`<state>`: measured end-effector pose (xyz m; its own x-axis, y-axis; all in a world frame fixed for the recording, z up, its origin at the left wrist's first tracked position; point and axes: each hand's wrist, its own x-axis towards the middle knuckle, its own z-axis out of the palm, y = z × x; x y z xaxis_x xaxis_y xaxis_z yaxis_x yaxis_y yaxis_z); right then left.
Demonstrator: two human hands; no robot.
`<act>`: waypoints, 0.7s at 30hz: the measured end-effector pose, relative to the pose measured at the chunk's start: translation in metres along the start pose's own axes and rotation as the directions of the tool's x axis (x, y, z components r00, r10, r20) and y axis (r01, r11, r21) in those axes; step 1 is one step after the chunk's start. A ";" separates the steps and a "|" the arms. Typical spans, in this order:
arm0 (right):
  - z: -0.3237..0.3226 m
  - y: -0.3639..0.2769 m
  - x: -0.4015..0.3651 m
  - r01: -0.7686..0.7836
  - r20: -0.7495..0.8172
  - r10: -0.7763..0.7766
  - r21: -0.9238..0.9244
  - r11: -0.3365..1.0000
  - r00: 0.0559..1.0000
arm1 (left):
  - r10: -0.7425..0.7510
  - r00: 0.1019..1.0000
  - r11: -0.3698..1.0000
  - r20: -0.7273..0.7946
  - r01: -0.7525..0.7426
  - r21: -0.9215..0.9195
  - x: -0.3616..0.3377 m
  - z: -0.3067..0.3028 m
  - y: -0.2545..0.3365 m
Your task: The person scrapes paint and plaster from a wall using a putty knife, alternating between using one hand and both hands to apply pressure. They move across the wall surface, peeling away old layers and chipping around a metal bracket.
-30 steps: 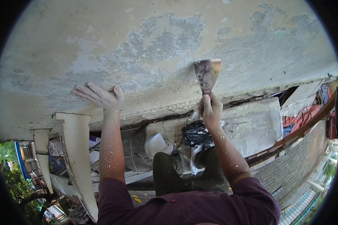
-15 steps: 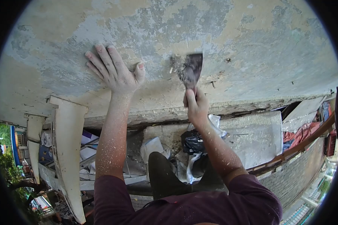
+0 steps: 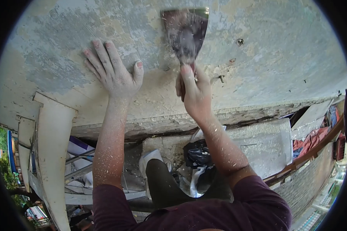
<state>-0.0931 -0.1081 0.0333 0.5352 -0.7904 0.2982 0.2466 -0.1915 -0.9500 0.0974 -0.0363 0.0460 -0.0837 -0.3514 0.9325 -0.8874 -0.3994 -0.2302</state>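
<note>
Fingers spread and coated in pale dust, my left hand lies flat on the wall, whose paint is worn into grey and cream patches. My right hand is wrapped round the handle of a putty knife, thumb on top. The wide metal blade points up the wall, and its far edge meets the surface. Paint flakes and dust show over the blade, slightly blurred. Flecks also speckle both forearms.
A white curved metal bracket stands at left. Below the wall, a dusty ledge bears a black plastic bag. Red cloth lies at right. Rusty bolts stick out of the wall, one near my right hand.
My right hand has pushed the putty knife up the wall and slightly left. The left hand stays flat on the wall. The view has shifted slightly.
</note>
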 end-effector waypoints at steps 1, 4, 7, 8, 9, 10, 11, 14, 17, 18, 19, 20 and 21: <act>-0.001 0.003 0.003 0.012 -0.006 -0.012 0.001 1.000 1.000 | 0.006 1.000 1.000 -0.012 -0.006 -0.003 -0.009 0.002 0.002; -0.005 0.029 -0.007 0.158 -0.039 -0.156 0.047 0.986 0.987 | 0.036 0.999 0.999 -0.016 -0.036 -0.007 -0.041 0.011 0.001; -0.016 0.126 -0.064 -0.103 -0.020 0.103 -0.008 0.995 0.994 | 0.028 0.997 1.000 -0.074 -0.029 -0.007 -0.058 0.022 -0.002; -0.020 0.149 -0.074 -0.175 -0.035 0.175 -0.018 0.984 0.984 | 0.019 0.997 1.000 -0.076 -0.019 0.002 -0.058 0.022 -0.001; -0.020 0.136 -0.073 -0.168 -0.059 0.164 -0.082 0.982 0.985 | 0.011 0.998 1.000 -0.069 -0.010 0.007 -0.061 0.021 0.002; -0.018 0.126 -0.062 -0.086 -0.081 0.076 -0.124 0.989 0.994 | 0.008 0.997 1.000 -0.077 -0.008 -0.003 -0.064 0.021 0.004; -0.017 0.116 -0.046 -0.008 -0.097 -0.008 -0.167 0.986 0.995 | -0.011 0.996 1.000 -0.090 0.009 -0.015 -0.066 0.023 0.005; -0.017 0.095 -0.024 0.194 -0.126 -0.210 -0.128 0.973 0.969 | -0.027 0.996 1.000 -0.089 0.026 -0.012 -0.088 0.024 0.011; -0.029 0.146 -0.051 0.039 -0.139 -0.040 -0.010 0.999 0.989 | -0.015 0.998 1.000 -0.065 0.016 0.003 -0.114 0.030 0.012; -0.037 0.186 -0.069 0.041 -0.167 -0.043 -0.016 0.999 0.985 | -0.014 0.998 1.000 -0.054 0.015 0.013 -0.121 0.032 0.011; -0.043 0.207 -0.091 -0.094 -0.159 0.109 0.101 0.990 0.981 | -0.003 0.998 1.000 -0.068 0.004 0.003 -0.125 0.033 0.010; -0.044 0.212 -0.093 -0.081 -0.173 0.097 0.102 0.992 0.980 | 0.004 0.997 1.000 -0.075 -0.003 0.022 -0.129 0.035 0.009; -0.044 0.207 -0.097 -0.097 -0.184 0.118 0.121 0.988 0.976 | 0.011 0.997 0.999 -0.078 -0.008 0.038 -0.130 0.036 0.009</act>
<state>-0.1291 -0.0969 -0.1968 0.4023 -0.9012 0.1615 0.2894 -0.0422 -0.9563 0.1162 -0.0249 -0.0872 -0.1285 -0.2885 0.9488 -0.8687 -0.4287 -0.2480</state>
